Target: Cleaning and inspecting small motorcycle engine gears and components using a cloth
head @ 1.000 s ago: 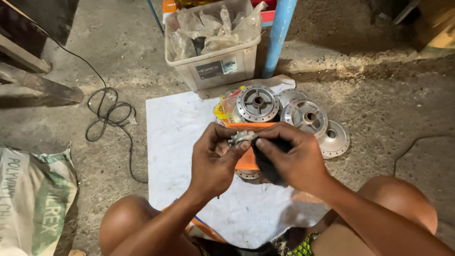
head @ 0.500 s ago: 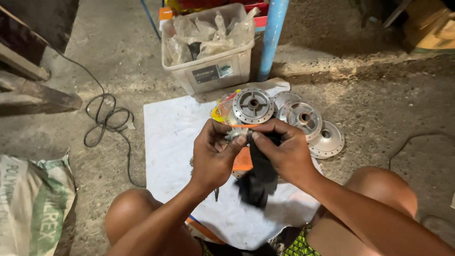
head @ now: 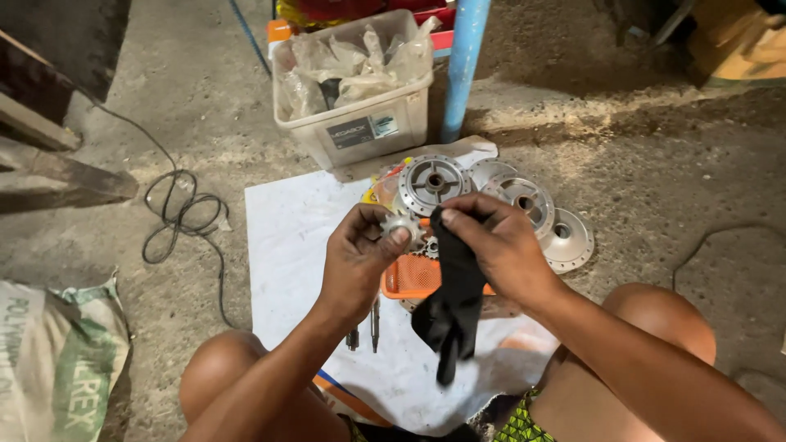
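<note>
My left hand pinches a small metal gear between thumb and fingers, held above the white sheet. My right hand grips a black rag and presses its top end against the gear; the rest of the rag hangs down. Just below both hands sits a small orange tray, partly hidden by them.
Several round metal hubs lie at the sheet's far edge. A clear plastic bin with bags stands behind, next to a blue pole. A black cable coils at left, a sack at lower left. Two metal shafts lie on the sheet.
The rag has unfolded and now hangs down from my right hand. Both hands stay together over the tray, with the gear now showing between them.
</note>
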